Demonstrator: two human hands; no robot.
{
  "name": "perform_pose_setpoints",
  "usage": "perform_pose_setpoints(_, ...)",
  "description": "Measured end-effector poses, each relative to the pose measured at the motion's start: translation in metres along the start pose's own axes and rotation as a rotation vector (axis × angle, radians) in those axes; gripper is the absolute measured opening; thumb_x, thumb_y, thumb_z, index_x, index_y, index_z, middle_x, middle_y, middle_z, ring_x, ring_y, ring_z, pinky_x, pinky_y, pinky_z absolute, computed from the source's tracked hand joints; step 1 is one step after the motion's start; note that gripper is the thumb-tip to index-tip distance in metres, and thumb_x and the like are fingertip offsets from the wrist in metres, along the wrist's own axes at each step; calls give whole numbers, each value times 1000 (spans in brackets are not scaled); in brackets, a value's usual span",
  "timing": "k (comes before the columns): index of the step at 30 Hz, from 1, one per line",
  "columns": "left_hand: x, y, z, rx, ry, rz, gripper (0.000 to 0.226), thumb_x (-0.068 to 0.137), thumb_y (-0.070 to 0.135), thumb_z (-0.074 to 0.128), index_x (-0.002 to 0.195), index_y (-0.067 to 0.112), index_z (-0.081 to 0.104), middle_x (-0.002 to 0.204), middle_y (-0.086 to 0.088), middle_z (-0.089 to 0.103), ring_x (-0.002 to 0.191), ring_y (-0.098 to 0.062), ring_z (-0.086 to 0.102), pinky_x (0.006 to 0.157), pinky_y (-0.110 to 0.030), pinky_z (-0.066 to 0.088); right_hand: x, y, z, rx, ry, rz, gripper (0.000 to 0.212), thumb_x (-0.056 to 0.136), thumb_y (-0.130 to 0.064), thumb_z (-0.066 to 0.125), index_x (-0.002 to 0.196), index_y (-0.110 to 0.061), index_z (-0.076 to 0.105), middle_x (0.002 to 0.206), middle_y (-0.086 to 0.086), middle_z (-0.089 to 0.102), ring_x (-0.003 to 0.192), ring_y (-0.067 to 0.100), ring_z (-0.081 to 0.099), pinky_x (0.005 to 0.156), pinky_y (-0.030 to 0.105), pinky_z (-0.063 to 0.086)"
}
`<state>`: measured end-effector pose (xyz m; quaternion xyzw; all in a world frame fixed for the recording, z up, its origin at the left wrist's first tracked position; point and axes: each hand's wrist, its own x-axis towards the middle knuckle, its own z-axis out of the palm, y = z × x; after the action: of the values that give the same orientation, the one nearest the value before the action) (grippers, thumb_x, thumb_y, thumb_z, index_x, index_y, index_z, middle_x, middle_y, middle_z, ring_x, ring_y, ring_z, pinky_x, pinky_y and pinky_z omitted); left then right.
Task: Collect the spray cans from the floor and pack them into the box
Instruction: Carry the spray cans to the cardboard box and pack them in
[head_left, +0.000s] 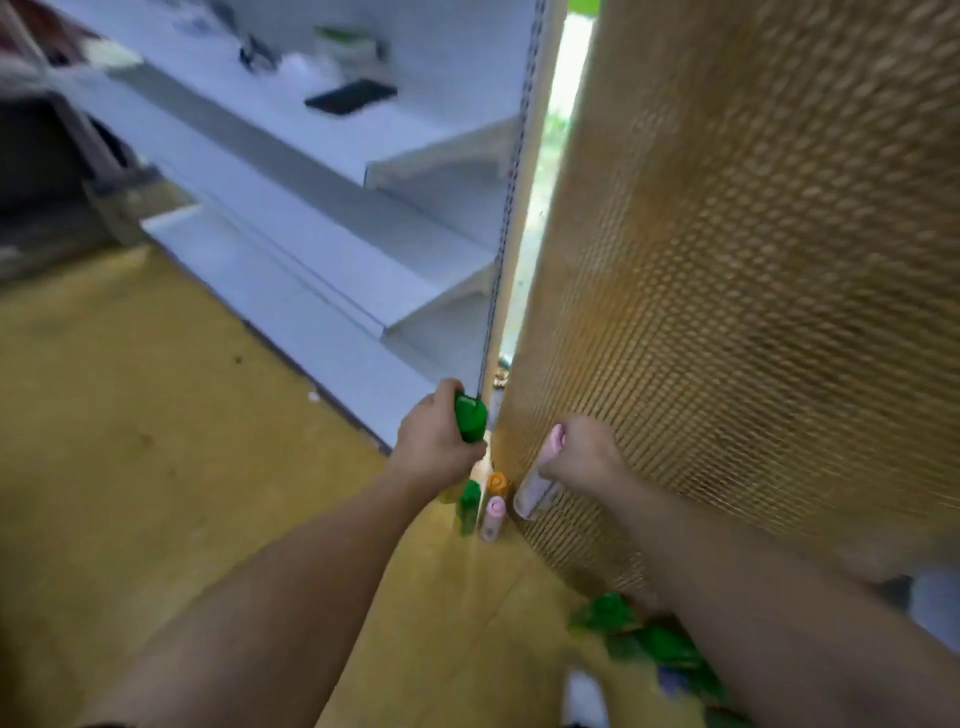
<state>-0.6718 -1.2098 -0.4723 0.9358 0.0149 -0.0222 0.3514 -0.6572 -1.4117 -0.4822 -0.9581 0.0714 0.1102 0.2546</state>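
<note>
Green cap up top: the left hand (434, 441) has its fingers (451, 388) wrapped tight round a green can (471, 418), held upright and clear of the floor (156, 415). Over on the other side, the right hand (584, 452) is clenched on a pink can (535, 488), tilted, its lower end hanging down beside the mesh panel (753, 312). Both hands are full, both arms stretched forward into the gap between the white shelf (322, 228) and that panel.

So this reads as the collecting step, one can per hand, picked and lifted. Below the hands, three cans stand on the floor, bunched together at the foot of the panel: a second green can (469, 506), an orange-capped can (497, 483) and a second pink can (492, 517). The job is clearly not finished.

Where's the box? I cannot pick it out. There's a green blur (649, 639) low down by the right forearm, too smeared to say whether it's more cans, or cans already packed.

The next move, as I judge it, calls for carrying this pair back to the box and setting them in before any more grabbing, since neither hand has a finger to spare. The pink can's slanted hold wants watching; a firmer grip or a straightening would help it go in cleanly.
</note>
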Motion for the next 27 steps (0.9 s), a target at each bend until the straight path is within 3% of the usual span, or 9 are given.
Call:
perform_pose_setpoints(4, -22, 85, -87, -12, -8, 141, 58, 71, 27, 82, 114, 29, 44, 98, 1, 56, 92, -25, 59, 75, -39, 55, -62, -40, -94, 62, 67, -23, 25, 66, -8, 69, 65, -15, 45, 73, 1, 51, 57, 16, 51, 39, 23, 31)
perform_pose_setpoints(8, -43, 170, -147, -25, 54, 236, 64, 63, 32, 88, 115, 26, 52, 96, -1, 58, 93, -25, 61, 80, -39, 58, -125, -61, -184, 44, 203, -53, 39, 59, -21, 84, 84, -13, 56, 86, 4, 59, 67, 15, 55, 47, 28, 43)
perform_pose_setpoints(12, -77, 251, -177, -33, 48, 396, 72, 56, 36, 93, 116, 22, 56, 104, -2, 63, 95, -22, 63, 79, -35, 57, -193, -62, -262, 49, 351, -43, 54, 59, -28, 88, 98, -11, 54, 92, 5, 60, 72, 16, 55, 46, 27, 38)
perform_pose_setpoints(15, -116, 308, -184, -93, 45, 477, 72, 50, 40, 94, 109, 27, 56, 106, 0, 67, 96, -21, 66, 82, -39, 60, -248, -42, -308, 89, 442, -45, 58, 64, -28, 89, 106, -11, 53, 97, 2, 60, 82, 19, 58, 52, 28, 44)
perform_pose_setpoints(18, -163, 358, -181, -179, 49, 548, 67, 58, 30, 95, 112, 24, 55, 105, 2, 63, 96, -19, 63, 72, -31, 57, -307, -11, -345, 168, 543, -53, 65, 66, -25, 91, 111, -14, 46, 94, -5, 54, 91, 18, 54, 57, 24, 45)
perform_pose_setpoints(21, -213, 406, -171, -256, 30, 598, 72, 62, 25, 95, 120, 22, 53, 107, 0, 58, 90, -15, 59, 62, -24, 53, -362, 26, -377, 237, 672, -8, 83, 62, -26, 94, 126, -12, 44, 112, 4, 56, 104, 26, 57, 77, 38, 54)
perform_pose_setpoints(24, -258, 455, -147, -289, -30, 654, 75, 61, 23, 96, 123, 22, 53, 113, -4, 61, 97, -20, 62, 66, -29, 58, -418, 71, -407, 267, 785, 77, 80, 62, -30, 94, 118, -14, 39, 110, 4, 54, 103, 27, 56, 75, 34, 47)
perform_pose_setpoints(27, -306, 506, -114, -307, -136, 703, 75, 63, 20, 95, 125, 20, 52, 115, -6, 62, 102, -24, 64, 72, -37, 63, -475, 118, -435, 249, 879, 169, 82, 55, -35, 92, 116, -12, 43, 109, 7, 59, 99, 28, 61, 71, 34, 50)
